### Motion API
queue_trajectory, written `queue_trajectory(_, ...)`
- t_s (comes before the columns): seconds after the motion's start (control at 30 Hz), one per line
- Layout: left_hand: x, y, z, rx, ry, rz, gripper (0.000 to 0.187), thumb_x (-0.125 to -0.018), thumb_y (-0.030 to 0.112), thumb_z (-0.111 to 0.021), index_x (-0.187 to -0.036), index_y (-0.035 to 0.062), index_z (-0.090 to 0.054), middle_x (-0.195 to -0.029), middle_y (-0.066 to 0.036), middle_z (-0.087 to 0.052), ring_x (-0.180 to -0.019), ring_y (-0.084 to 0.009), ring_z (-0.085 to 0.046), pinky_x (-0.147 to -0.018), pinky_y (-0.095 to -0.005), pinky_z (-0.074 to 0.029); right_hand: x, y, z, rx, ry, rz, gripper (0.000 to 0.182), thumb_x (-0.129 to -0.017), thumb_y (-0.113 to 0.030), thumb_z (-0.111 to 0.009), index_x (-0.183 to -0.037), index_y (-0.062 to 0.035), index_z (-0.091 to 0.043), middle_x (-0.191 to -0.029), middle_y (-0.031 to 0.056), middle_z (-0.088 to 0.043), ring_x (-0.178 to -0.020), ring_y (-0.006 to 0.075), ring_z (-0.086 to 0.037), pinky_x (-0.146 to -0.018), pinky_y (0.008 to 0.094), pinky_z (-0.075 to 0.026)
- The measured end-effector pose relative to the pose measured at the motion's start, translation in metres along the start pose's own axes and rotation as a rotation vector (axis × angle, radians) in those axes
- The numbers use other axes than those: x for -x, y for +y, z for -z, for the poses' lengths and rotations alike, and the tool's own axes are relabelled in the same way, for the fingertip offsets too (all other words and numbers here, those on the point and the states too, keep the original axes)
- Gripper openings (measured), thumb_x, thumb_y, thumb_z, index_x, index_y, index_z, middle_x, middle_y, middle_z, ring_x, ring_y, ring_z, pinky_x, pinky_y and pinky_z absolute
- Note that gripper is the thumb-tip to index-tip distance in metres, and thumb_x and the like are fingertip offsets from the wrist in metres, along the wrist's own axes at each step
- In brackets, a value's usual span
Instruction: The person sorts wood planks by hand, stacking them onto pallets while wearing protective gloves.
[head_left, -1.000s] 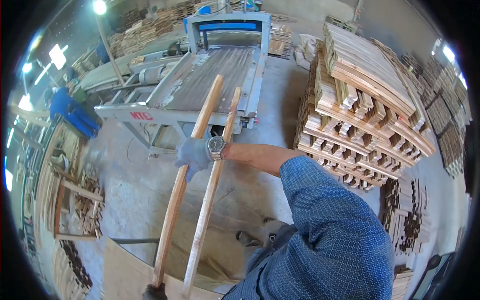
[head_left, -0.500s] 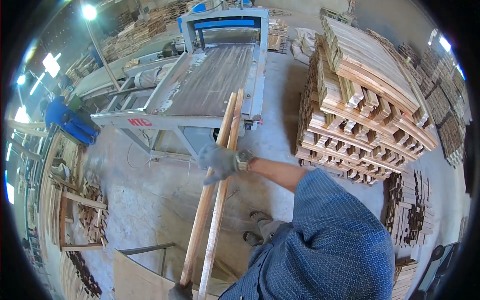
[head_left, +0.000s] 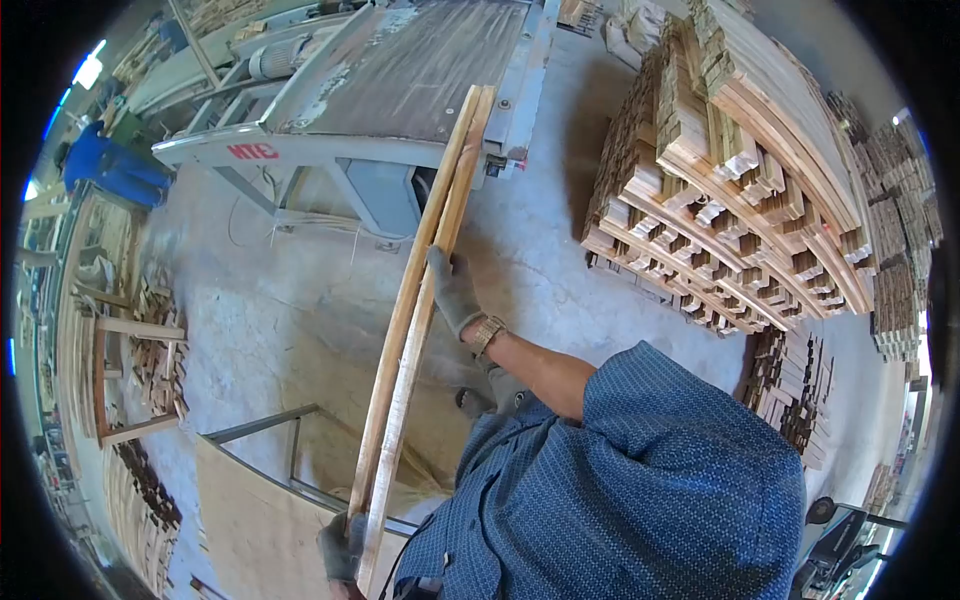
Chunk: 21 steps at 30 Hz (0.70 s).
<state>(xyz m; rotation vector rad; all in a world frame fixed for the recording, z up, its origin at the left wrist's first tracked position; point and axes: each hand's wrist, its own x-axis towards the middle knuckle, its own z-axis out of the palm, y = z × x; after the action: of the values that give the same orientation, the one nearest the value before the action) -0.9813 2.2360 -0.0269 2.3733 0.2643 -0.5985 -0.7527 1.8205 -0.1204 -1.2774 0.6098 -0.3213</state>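
Two long wooden strips [head_left: 409,295] run side by side from low in the view up toward the machine, their far ends overlapping the corner of its bed. My right hand [head_left: 452,290], in a grey glove with a metal watch at the wrist, is closed around them near mid-length. Lower down, my left hand [head_left: 341,548], also gloved, grips their near ends, its fingers partly hidden. The strips lie close together at the far end, with a narrow gap showing lower down.
A grey machine [head_left: 330,148] with a wide flat bed stands ahead. Tall stacks of timber [head_left: 690,190] rise on the right. A board on a metal frame [head_left: 265,520] is at lower left. Beyond the wood piles at left, a person in blue [head_left: 115,168] bends over.
My right hand has gone from lying across the strips with fingers extended to gripping them from the right side. The strips have drawn closer together, and the view has tipped downward.
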Motion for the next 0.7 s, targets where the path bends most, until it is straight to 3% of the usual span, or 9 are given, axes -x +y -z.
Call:
queue_trajectory(0.03, 0.001, 0.003, -0.005, 0.007, 0.002, -0.006, 0.048, -0.075, 0.051, -0.080, -0.075, 0.0060, -0.063, -0.062, -0.015, -0.062, -0.063, -0.0367, -0.066, -0.058, -0.0435, -0.050, -0.003, 0.003, -0.001, -0.006, 0.020, 0.000, 0.065, -0.094, -0.055, -0.061, -0.117, 0.0039, -0.049, -0.104, 0.0096, -0.058, -0.096, 0.0162, -0.055, -0.083, 0.0326, -0.049)
queue_trajectory(0.13, 0.013, 0.010, -0.029, -0.519, 0.116, -0.041, 0.083, -0.046, 0.070, -0.087, -0.089, 0.0046, -0.061, -0.082, -0.017, -0.067, -0.078, -0.0409, -0.066, -0.068, -0.0509, -0.051, -0.009, 0.019, 0.001, -0.044, 0.002, -0.016, 0.065, -0.094, -0.057, -0.059, -0.119, 0.0016, -0.049, -0.105, 0.0091, -0.058, -0.095, 0.0157, -0.055, -0.083, 0.0323, -0.049)
queue_trajectory(0.17, 0.018, 0.024, -0.034, -0.436, 0.174, 0.050, 0.072, -0.046, 0.052, -0.090, -0.092, 0.0053, -0.061, -0.084, -0.019, -0.068, -0.084, -0.0403, -0.068, -0.074, -0.0522, -0.052, -0.004, 0.008, 0.002, -0.045, 0.008, 0.009, 0.065, -0.094, -0.057, -0.059, -0.119, 0.0016, -0.049, -0.105, 0.0091, -0.058, -0.095, 0.0157, -0.055, -0.083, 0.0323, -0.049)
queue_trajectory(0.23, 0.023, 0.018, -0.052, -0.512, 0.370, -0.013, 0.062, -0.049, 0.047, -0.090, -0.084, 0.0053, -0.059, -0.079, -0.017, -0.065, -0.078, -0.0397, -0.066, -0.071, -0.0509, -0.051, 0.013, -0.020, -0.003, -0.124, -0.030, -0.185, 0.064, -0.097, -0.056, -0.056, -0.123, 0.0014, -0.051, -0.107, 0.0057, -0.057, -0.094, 0.0124, -0.054, -0.086, 0.0296, -0.048)
queue_trajectory(0.3, 0.029, 0.037, -0.058, -0.403, 0.483, -0.167, 0.052, -0.068, 0.049, -0.085, -0.087, 0.0050, -0.065, -0.074, -0.015, -0.065, -0.073, -0.0396, -0.064, -0.069, -0.0519, -0.052, 0.016, -0.019, -0.005, -0.250, -0.055, -0.199, 0.062, -0.097, -0.056, -0.056, -0.124, -0.0008, -0.051, -0.106, 0.0044, -0.056, -0.094, 0.0120, -0.054, -0.085, 0.0293, -0.048)
queue_trajectory(0.43, 0.023, 0.023, -0.066, -0.267, 0.456, -0.041, 0.062, -0.060, 0.056, -0.086, -0.092, 0.0070, -0.063, -0.082, -0.015, -0.066, -0.080, -0.0380, -0.065, -0.073, -0.0506, -0.052, 0.004, -0.008, -0.008, -0.363, -0.094, -0.267, 0.058, -0.097, -0.056, -0.055, -0.127, -0.0068, -0.052, -0.104, 0.0019, -0.055, -0.093, 0.0108, -0.056, -0.083, 0.0292, -0.050)
queue_trajectory(0.47, 0.018, 0.010, -0.068, -0.295, 0.418, -0.012, 0.063, -0.059, 0.058, -0.085, -0.092, 0.0077, -0.064, -0.082, -0.015, -0.066, -0.080, -0.0371, -0.065, -0.072, -0.0505, -0.052, 0.004, -0.010, -0.011, -0.337, -0.031, -0.218, 0.058, -0.093, -0.057, -0.060, -0.115, -0.0036, -0.054, -0.097, 0.0042, -0.060, -0.084, 0.0130, -0.060, -0.072, 0.0307, -0.051)
queue_trajectory(0.63, -0.023, -0.001, -0.076, -0.283, 0.423, -0.226, 0.065, -0.060, 0.062, -0.084, -0.091, 0.0080, -0.064, -0.087, -0.017, -0.069, -0.080, -0.0372, -0.066, -0.071, -0.0510, -0.052, -0.054, 0.013, -0.009, -0.354, -0.005, -0.190, 0.072, -0.090, -0.062, -0.060, -0.125, 0.0005, -0.053, -0.106, 0.0098, -0.062, -0.093, 0.0172, -0.061, -0.081, 0.0329, -0.051)
queue_trajectory(0.7, -0.038, 0.033, -0.078, -0.329, 0.387, -0.222, 0.059, -0.050, 0.045, -0.091, -0.076, 0.0048, -0.055, -0.075, -0.015, -0.062, -0.072, -0.0381, -0.062, -0.067, -0.0491, -0.049, -0.074, 0.000, -0.007, -0.392, -0.023, -0.164, 0.077, -0.090, -0.064, -0.060, -0.129, 0.0019, -0.051, -0.110, 0.0124, -0.062, -0.098, 0.0187, -0.061, -0.086, 0.0335, -0.050)
